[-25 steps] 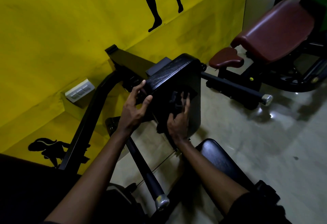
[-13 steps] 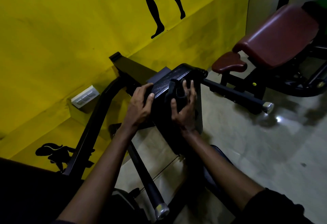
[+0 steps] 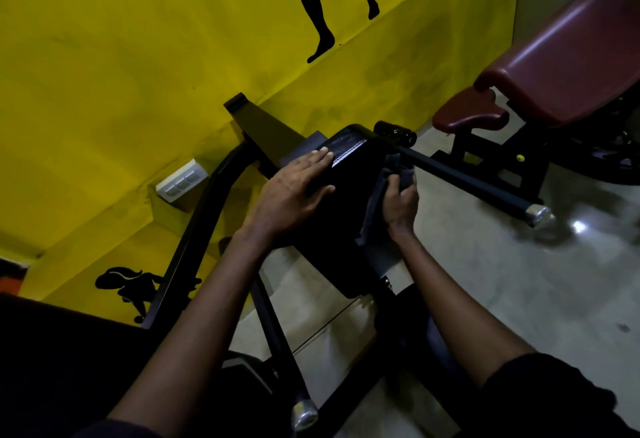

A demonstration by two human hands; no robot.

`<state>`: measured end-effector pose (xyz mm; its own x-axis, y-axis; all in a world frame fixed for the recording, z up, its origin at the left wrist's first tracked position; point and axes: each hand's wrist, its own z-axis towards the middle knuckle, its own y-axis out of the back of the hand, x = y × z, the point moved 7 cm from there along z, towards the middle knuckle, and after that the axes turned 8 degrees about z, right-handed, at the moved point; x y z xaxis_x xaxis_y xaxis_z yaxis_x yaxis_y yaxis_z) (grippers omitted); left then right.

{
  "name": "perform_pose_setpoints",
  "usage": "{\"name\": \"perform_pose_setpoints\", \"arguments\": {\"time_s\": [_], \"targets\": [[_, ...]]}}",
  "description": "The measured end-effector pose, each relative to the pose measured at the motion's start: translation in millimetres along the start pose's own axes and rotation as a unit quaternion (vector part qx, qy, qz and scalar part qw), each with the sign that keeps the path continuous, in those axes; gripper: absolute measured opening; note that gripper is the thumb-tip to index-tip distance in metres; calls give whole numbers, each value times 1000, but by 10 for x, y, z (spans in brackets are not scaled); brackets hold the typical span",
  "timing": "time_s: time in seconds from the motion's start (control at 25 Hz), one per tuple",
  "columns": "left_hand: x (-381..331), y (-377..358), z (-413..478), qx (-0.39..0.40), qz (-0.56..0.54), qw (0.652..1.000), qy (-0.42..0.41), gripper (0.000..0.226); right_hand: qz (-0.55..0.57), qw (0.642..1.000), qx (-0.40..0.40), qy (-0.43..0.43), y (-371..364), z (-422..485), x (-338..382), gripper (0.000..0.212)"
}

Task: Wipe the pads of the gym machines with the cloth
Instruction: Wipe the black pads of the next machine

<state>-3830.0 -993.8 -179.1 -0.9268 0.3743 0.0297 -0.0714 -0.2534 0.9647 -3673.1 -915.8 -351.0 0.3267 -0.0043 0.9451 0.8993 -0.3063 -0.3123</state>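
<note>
A black padded chest pad [image 3: 349,202] of a gym machine stands in front of me, tilted. My left hand [image 3: 294,192] lies flat on its upper left side, fingers straight, thumb across the face. My right hand [image 3: 401,204] grips a dark grey cloth [image 3: 375,202] bunched against the pad's right edge; part of the cloth hangs down along that edge. The pad's lower end is in shadow.
A black handle bar with a silver end cap [image 3: 536,216] sticks out to the right. Another bar [image 3: 304,413] points toward me. A maroon bench [image 3: 561,67] stands at the upper right. The yellow wall carries a switch plate [image 3: 181,179].
My right hand has carried the cloth from the pad's face over to its right edge. My left hand slid from the left edge onto the pad's top, fingers flattened.
</note>
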Motion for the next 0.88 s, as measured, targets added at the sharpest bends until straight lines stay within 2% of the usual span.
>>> {"name": "perform_pose_setpoints", "arguments": {"time_s": [0.12,0.2,0.32,0.4,0.48,0.56,0.64,0.72,0.76,0.88], "targets": [[-2,-49,70,-7,-5,1000,11,59,14,997,42,68,-107,-55,294,32],[-2,-56,76,-25,-5,1000,14,58,17,987,59,149,-164,-79,582,38],[-31,-74,58,-50,33,998,20,57,-1,970,67,235,-143,-100,465,47],[-63,-81,55,-78,62,995,12,56,-25,974,56,218,-111,-129,17,53],[-100,-115,41,-99,86,991,-2,54,-36,992,25,115,-59,-148,-561,56],[-106,-118,35,-108,105,989,-7,52,-42,998,-24,-32,42,-177,-1052,72],[-124,-91,26,-120,131,984,-13,49,-25,995,-42,-92,98,-164,-1234,76],[-316,-129,3,-123,166,976,-61,44,-30,997,-45,-60,92,-229,-1080,66],[-472,-216,-8,-104,177,973,-101,43,-30,999,-37,-13,79,-293,-924,62],[-743,-647,-3,17,200,965,-171,46,7,997,28,78,12,-444,-743,61]]}}
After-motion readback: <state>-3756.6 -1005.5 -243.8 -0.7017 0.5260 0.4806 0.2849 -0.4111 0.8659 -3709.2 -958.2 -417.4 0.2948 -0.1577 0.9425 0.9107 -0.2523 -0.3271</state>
